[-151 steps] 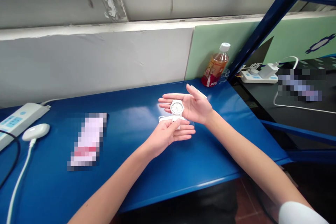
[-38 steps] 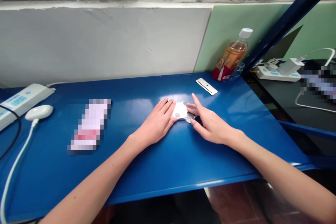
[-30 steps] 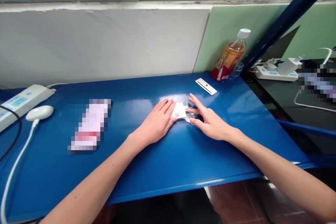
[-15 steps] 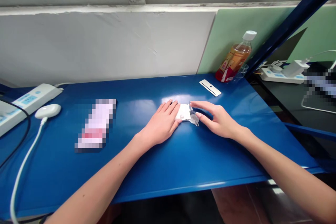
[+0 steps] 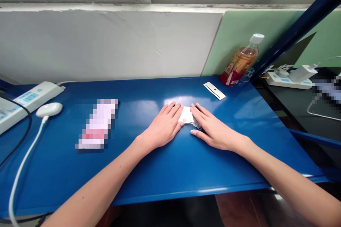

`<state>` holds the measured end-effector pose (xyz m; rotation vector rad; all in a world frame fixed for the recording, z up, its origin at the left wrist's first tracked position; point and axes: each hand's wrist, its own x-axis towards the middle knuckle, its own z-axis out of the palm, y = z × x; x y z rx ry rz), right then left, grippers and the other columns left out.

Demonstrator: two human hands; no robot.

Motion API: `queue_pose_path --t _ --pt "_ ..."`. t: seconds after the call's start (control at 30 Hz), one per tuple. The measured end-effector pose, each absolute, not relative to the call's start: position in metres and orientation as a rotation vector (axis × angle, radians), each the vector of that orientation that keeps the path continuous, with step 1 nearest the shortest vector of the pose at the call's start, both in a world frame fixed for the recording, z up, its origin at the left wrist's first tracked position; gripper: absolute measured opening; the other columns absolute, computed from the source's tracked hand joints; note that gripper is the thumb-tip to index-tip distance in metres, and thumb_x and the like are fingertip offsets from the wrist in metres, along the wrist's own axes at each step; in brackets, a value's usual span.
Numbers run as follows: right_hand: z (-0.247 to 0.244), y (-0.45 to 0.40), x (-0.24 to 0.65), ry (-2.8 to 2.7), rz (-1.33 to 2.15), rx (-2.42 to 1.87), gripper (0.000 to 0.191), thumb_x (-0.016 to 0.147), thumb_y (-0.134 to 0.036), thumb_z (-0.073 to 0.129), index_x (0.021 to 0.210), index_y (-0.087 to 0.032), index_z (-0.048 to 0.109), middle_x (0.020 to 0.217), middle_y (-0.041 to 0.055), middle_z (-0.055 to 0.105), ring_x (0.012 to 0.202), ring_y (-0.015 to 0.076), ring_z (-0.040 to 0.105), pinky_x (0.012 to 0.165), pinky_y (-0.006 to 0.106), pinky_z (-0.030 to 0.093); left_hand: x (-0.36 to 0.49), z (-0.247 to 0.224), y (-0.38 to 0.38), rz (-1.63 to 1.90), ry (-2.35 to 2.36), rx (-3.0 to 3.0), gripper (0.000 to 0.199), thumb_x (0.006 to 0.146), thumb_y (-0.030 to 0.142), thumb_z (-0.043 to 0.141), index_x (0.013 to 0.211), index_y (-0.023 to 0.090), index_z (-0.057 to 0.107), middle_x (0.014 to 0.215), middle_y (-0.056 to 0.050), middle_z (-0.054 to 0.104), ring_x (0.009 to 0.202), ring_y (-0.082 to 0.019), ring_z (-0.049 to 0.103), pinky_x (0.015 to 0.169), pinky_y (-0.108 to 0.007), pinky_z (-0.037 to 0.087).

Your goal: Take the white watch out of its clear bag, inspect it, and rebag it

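Observation:
A small white card-like piece in a clear plastic bag (image 5: 187, 115) lies flat on the blue table (image 5: 160, 173). My left hand (image 5: 164, 125) rests flat over its left side, fingers stretched out. From the other side, my right hand (image 5: 213, 126) lies palm down with its fingers over the bag's right end and its thumb apart on the table. Crumpled clear plastic shows under the right fingers. Both hands cover part of the bag, so its full outline is hidden.
A blurred-out phone-shaped item (image 5: 97, 126) lies left. Beyond it are a power strip (image 5: 34, 99) and a white rounded device (image 5: 49, 110) on a cable. At back right, a drink bottle (image 5: 241, 62) stands near a flat white slotted strip (image 5: 214, 90).
My right hand has come down flat onto the bag's right end; before, its thumb and fingers were curved around the loose plastic. My left hand has stayed in place.

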<state>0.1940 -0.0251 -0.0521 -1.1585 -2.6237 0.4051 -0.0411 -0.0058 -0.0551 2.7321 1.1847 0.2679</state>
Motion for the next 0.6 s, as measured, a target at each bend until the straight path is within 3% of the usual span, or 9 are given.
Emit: queue_pose_path --t 0.3,0.47,0.6 --pt "-0.0464 -0.0239 0.1938 -2.62 0.379 -1.148 0.081 0.092 -0.057 0.05 0.154 -0.013 0.024 0.154 0.0189 0.036 0.145 0.0379 0.024 0.112 0.057 0.036 -0.0401 -0.0523 -0.0054 0.237 1.215 2.687 0.052 0.103 0.038 0.03 0.148 0.011 0.033 0.155 -0.016 0.035 0.145 -0.031 0.026 0.117 -0.049 0.022" --pt "-0.0478 -0.0234 0.193 -2.55 0.295 -1.168 0.077 0.088 -0.06 0.054 0.149 -0.014 0.038 0.155 0.0199 0.033 0.147 0.0405 0.014 0.111 0.063 0.033 -0.0395 -0.0531 -0.0057 0.227 1.222 2.686 0.054 0.103 0.037 0.031 0.149 0.009 0.033 0.155 -0.016 0.034 0.146 -0.033 0.024 0.117 -0.049 0.022" --pt "-0.0509 -0.0217 0.192 -2.524 0.346 -1.203 0.073 0.09 -0.058 0.053 0.147 -0.014 0.041 0.155 0.0158 0.035 0.147 0.0399 0.014 0.112 0.062 0.032 -0.039 -0.0524 -0.0058 0.203 1.225 2.676 0.054 0.103 0.037 0.03 0.149 0.008 0.032 0.156 -0.017 0.032 0.146 -0.033 0.023 0.117 -0.05 0.022"
